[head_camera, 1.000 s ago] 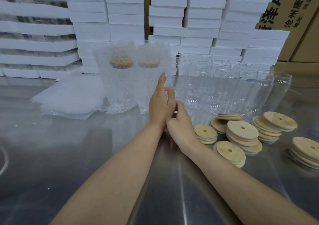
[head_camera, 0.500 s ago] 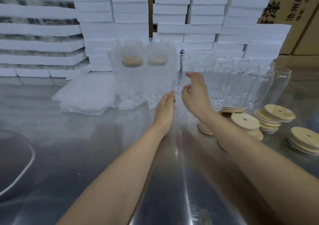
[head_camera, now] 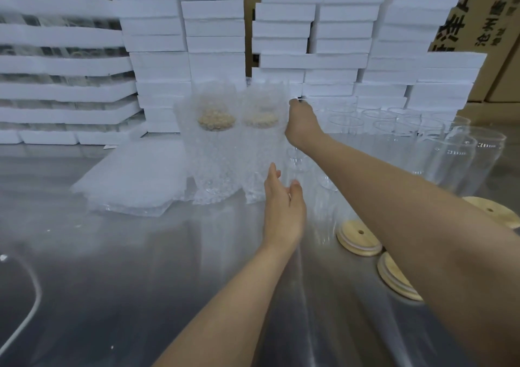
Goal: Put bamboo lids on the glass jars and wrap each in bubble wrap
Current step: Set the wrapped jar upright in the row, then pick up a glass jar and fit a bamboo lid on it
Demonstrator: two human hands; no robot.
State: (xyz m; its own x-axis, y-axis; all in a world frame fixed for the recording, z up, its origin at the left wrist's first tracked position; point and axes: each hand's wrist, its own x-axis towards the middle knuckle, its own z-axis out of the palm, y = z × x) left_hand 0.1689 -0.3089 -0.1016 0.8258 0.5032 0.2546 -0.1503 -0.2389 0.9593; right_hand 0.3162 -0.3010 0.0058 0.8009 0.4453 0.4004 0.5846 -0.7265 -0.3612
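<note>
Back right of steel table: bare glass jars, massed upright, rims open, unlidded. Just left of them, two wrapped jars, upright, side by side and touching, tan lids dim through the bubble wrap. Near right, flat on the table: bamboo lids, some stacked, partly hidden under the right forearm.

At left edge of the bare group, raised right hand, close against the right-hand wrapped jar. Back of hand to camera, fingers bent away out of sight; hold on anything not readable. Faint clear jar directly beneath it.

Lower down, left hand, loosely spread, fingers straight, thumb apart, holding nothing. Near foot of same wrapped jar; contact uncertain.

Left of wrapped pair: pile of flat bubble wrap sheets. Along the back: stacked white foam blocks, cardboard cartons behind.
</note>
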